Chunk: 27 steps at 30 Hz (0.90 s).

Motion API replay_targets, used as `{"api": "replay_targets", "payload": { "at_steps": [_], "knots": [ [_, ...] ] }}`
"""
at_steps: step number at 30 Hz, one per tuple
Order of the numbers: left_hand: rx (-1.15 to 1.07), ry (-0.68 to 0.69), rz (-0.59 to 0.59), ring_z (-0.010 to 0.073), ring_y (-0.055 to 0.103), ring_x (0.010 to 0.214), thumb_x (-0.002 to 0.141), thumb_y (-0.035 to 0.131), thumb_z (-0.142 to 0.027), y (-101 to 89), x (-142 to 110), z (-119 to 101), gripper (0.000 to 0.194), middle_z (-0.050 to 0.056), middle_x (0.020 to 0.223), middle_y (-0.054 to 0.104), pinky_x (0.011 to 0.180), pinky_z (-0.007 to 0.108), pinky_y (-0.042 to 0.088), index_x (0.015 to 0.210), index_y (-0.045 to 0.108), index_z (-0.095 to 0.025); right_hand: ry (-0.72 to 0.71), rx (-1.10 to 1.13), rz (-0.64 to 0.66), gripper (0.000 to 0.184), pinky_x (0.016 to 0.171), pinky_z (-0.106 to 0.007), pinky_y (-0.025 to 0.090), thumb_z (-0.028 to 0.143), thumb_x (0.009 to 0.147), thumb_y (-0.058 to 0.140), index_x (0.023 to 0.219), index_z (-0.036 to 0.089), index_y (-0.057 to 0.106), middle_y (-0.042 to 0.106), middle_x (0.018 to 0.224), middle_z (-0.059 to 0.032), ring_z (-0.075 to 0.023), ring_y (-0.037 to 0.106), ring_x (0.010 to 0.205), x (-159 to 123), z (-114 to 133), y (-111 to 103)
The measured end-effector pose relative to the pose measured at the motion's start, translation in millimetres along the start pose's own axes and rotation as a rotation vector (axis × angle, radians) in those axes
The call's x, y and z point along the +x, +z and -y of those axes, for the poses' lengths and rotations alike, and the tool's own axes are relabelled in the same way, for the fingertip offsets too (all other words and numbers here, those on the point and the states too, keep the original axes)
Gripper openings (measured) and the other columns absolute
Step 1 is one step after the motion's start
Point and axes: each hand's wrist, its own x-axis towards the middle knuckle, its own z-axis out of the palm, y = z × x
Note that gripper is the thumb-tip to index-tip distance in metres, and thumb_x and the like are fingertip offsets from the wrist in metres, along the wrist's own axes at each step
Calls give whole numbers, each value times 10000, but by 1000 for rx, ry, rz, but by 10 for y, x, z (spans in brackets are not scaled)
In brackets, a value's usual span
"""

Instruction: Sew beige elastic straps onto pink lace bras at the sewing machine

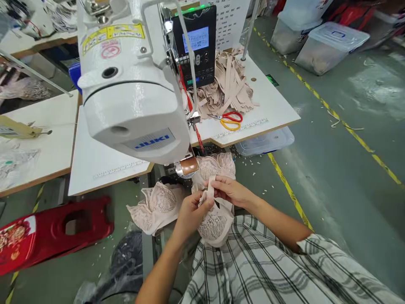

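My left hand (192, 211) and my right hand (230, 190) are both closed on a pale pink lace garment (215, 223) in front of my lap. Between their fingertips they pinch a narrow beige strap (209, 191) of it. More of the lace garment (158, 204) hangs to the left and up under the head of the white sewing machine (133, 84). The machine's copper-coloured foot part (189, 165) sits just above my hands.
A control panel (198, 46) stands behind the machine. A heap of beige straps (228, 84) and red-and-yellow scissors (230, 119) lie on the white table (272, 105). A red stool (53, 230) lies on the floor left. Clear plastic bins (329, 46) stand far right, past a yellow floor line.
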Motion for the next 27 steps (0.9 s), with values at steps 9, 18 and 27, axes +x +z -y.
{"api": "replay_targets", "payload": {
  "at_steps": [9,18,27],
  "knots": [
    [48,36,-30,112,374,598,815,599,-538,-123,39,-8,419,-35,604,432,575,234,327,616,511,-181,-185,-61,-161,370,666,-215,485,496,602,877,736,192,714,635,737,26,-86,556,666,52,347,-144],
    [215,10,-73,104,322,569,788,610,-494,-155,64,83,425,-51,561,352,531,228,274,558,414,-194,-310,-875,180,349,797,-295,469,500,902,615,896,185,764,659,902,-48,-171,613,875,-33,304,203],
    [174,391,-224,199,611,854,904,568,-477,-201,-45,135,325,84,920,660,759,293,487,773,625,-184,-408,-621,52,329,642,-264,451,511,848,673,833,203,788,658,791,-36,-151,583,711,76,322,270]
  ]
}}
